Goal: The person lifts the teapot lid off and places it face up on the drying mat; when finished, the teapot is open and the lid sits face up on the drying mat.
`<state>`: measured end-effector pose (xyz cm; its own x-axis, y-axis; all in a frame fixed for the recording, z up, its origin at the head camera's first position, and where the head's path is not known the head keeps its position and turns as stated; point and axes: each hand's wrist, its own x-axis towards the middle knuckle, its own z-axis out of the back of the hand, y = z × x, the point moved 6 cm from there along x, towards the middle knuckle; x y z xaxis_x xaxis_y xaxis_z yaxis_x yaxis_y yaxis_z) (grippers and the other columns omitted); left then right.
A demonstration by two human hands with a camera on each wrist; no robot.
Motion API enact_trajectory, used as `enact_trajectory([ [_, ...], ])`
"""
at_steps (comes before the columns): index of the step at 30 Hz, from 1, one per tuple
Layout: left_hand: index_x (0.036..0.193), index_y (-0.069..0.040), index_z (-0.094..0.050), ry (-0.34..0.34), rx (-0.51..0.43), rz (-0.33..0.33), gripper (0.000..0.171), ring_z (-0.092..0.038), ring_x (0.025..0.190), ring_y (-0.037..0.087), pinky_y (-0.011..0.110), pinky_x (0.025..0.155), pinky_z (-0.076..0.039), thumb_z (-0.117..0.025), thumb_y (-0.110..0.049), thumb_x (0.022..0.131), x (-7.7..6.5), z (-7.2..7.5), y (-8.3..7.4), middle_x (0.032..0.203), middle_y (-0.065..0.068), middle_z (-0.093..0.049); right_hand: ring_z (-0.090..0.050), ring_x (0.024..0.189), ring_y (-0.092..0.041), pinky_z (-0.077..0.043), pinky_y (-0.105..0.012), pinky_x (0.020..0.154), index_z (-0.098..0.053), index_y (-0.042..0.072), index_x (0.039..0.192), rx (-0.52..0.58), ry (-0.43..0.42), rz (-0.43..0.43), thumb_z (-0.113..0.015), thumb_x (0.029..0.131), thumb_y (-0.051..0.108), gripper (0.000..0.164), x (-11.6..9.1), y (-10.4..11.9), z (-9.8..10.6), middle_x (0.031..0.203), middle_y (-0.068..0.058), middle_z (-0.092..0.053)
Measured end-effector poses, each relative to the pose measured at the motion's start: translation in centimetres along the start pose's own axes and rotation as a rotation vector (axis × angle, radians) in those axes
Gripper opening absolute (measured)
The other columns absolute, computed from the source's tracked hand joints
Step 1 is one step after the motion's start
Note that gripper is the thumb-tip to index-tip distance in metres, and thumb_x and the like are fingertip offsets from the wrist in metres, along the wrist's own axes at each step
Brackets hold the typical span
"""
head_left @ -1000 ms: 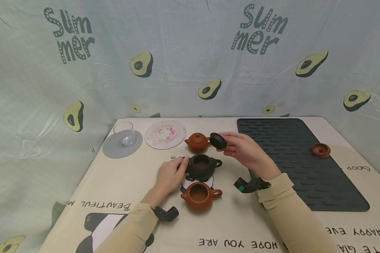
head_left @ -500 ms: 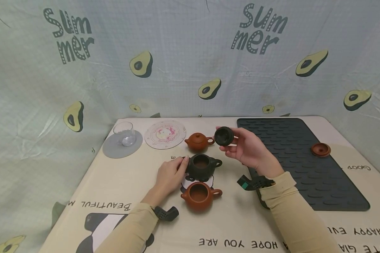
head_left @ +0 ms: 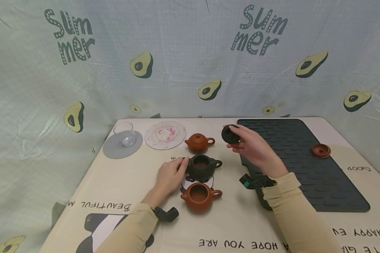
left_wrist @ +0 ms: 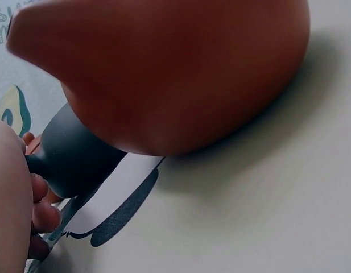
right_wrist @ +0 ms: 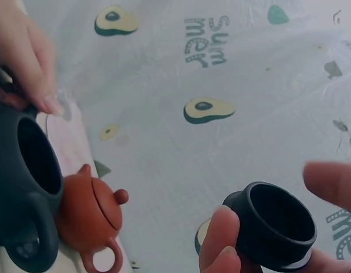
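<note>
My left hand (head_left: pixel 171 172) grips the spout side of a black teapot (head_left: pixel 202 170), which stands lidless with its handle to the right. Up and to the right of it, my right hand (head_left: pixel 254 147) holds a round black lid (head_left: pixel 230 134) in its fingers, off the table. In the right wrist view the lid (right_wrist: pixel 272 230) shows its hollow underside, with fingertips (right_wrist: pixel 221 236) against its side. Nearer to me stands a reddish-brown teapot (head_left: pixel 197 203) without a lid. Behind the black one sits a smaller reddish-brown teapot (head_left: pixel 197 142) with its lid on.
A dark ribbed mat (head_left: pixel 310 175) covers the right side, with a brown lid (head_left: pixel 321 150) lying upturned at its edge. At the back left, a clear glass (head_left: pixel 124 131) stands on a grey coaster (head_left: pixel 111 149), beside a round pink-printed mat (head_left: pixel 152 135).
My right hand has drawn the black lid rightward, away from the small teapot's handle, and turned it about in the fingers. My left hand and the teapots have stayed in place.
</note>
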<state>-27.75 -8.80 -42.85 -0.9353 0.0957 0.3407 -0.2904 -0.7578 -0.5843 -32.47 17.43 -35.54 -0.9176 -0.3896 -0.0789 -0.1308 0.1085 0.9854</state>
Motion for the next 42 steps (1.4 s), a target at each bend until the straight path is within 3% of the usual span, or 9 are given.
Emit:
enact_trajectory([
  [4,0.075,-0.020,-0.058,0.000,-0.004,-0.001,0.041,-0.051,0.064,0.019,0.035,0.062,-0.038,-0.047,-0.042,0.109,-0.1,0.0,-0.1,0.063,-0.007,-0.051,-0.067,0.095,-0.018,-0.052,-0.027,0.080,-0.024,0.002,0.158,-0.148,-0.055,0.033,-0.062,0.104,0.030,0.071,-0.3,0.5,0.3,0.134,-0.013,-0.053],
  [9,0.076,-0.020,-0.058,-0.002,0.004,-0.012,0.042,-0.050,0.064,0.017,0.034,0.062,-0.038,-0.046,-0.043,0.109,-0.1,0.0,-0.1,0.063,-0.008,-0.051,-0.062,0.095,-0.020,-0.050,-0.027,0.078,-0.035,0.000,0.150,-0.248,-0.069,0.066,-0.067,0.101,0.027,0.065,-0.4,0.7,0.4,0.128,-0.016,-0.053],
  [13,0.075,-0.020,-0.057,-0.012,0.011,-0.018,0.043,-0.050,0.064,0.017,0.035,0.062,-0.038,-0.046,-0.043,0.109,-0.1,0.0,0.0,0.063,-0.008,-0.051,-0.060,0.091,-0.023,-0.051,-0.029,0.077,-0.047,0.001,0.135,-0.315,-0.085,0.091,-0.070,0.099,0.025,0.049,-0.5,0.9,0.6,0.116,-0.015,-0.056],
  [20,0.073,-0.020,-0.054,-0.022,0.006,-0.028,0.042,-0.050,0.064,0.020,0.036,0.063,-0.038,-0.046,-0.040,0.109,0.0,0.3,-0.3,0.062,-0.006,-0.048,-0.059,0.092,-0.030,-0.049,-0.038,0.082,-0.046,0.004,0.138,-0.478,-0.150,0.081,-0.076,0.093,0.031,0.060,-0.7,1.1,1.3,0.106,-0.012,-0.060],
  [27,0.073,-0.020,-0.054,-0.022,0.004,-0.034,0.043,-0.050,0.064,0.019,0.036,0.063,-0.038,-0.045,-0.040,0.109,0.0,0.2,-0.1,0.061,-0.006,-0.047,-0.057,0.090,-0.029,-0.045,-0.041,0.079,-0.044,0.006,0.140,-0.510,-0.177,0.053,-0.079,0.091,0.035,0.067,-0.9,1.0,1.5,0.103,-0.014,-0.059],
  [34,0.074,-0.020,-0.055,-0.016,0.000,-0.024,0.042,-0.050,0.065,0.021,0.037,0.063,-0.038,-0.044,-0.037,0.110,-0.1,0.3,-0.1,0.062,-0.005,-0.048,-0.054,0.115,-0.036,-0.042,-0.051,0.097,-0.034,0.009,0.153,-0.501,-0.197,0.021,-0.081,0.090,0.038,0.084,-1.0,1.0,1.6,0.130,-0.018,-0.054],
  [42,0.075,-0.018,-0.056,-0.016,-0.005,-0.025,0.042,-0.049,0.064,0.019,0.035,0.062,-0.037,-0.042,-0.036,0.111,-0.1,0.2,-0.1,0.063,-0.006,-0.049,-0.053,0.112,-0.032,-0.041,-0.052,0.096,-0.039,0.007,0.146,-0.505,-0.216,0.039,-0.081,0.090,0.035,0.076,-1.2,0.9,1.9,0.129,-0.018,-0.055],
])
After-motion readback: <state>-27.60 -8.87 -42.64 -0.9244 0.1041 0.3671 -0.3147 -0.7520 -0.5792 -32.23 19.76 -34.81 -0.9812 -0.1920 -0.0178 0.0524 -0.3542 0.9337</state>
